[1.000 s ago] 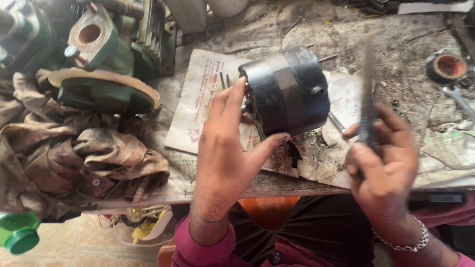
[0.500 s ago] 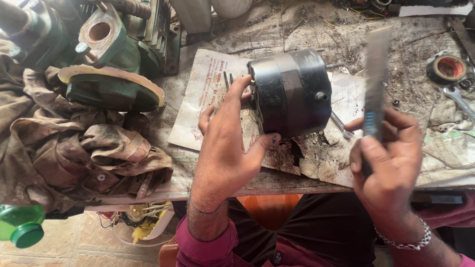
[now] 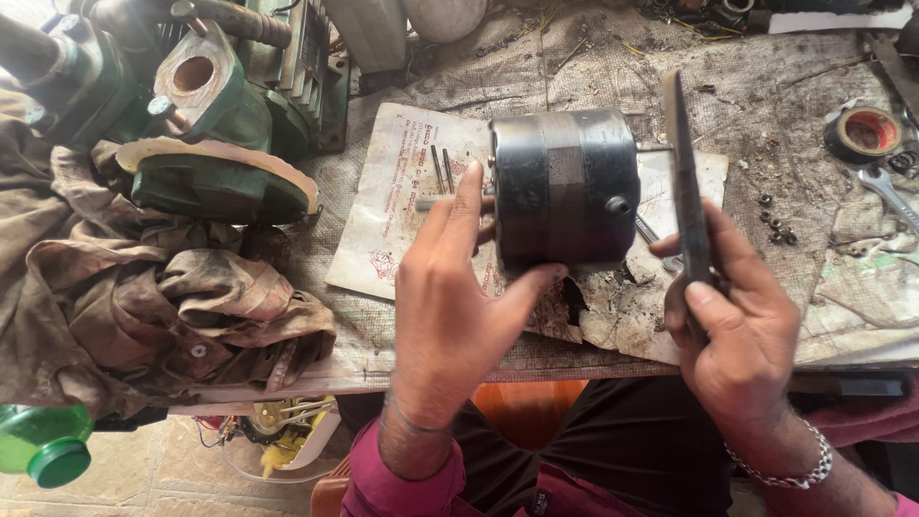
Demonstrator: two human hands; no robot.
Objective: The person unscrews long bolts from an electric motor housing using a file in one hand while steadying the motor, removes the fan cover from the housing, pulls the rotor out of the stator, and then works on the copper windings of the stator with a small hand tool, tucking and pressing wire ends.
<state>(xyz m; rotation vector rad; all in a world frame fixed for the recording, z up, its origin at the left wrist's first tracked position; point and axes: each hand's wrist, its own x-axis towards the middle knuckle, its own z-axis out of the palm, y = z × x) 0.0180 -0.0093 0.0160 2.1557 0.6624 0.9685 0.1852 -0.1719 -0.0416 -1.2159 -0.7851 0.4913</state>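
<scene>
Clearly the heaviest piece in hand is the black cylindrical metal motor housing [image 3: 565,189], lying on its side on stained printed paper [image 3: 392,206] mid-bench; it looks weighty, rigid and greasy, so the curved body offers the surest hold. The left hand [image 3: 455,287] braces it, fingers spread along its left end and thumb pressed on the near side. Just right, the right hand [image 3: 742,330] has its fingers clamped on a thin flat dark metal blade [image 3: 684,177], stiff and edge-up. Small loose nuts [image 3: 775,225] lie right; the bench's near edge is close.
</scene>
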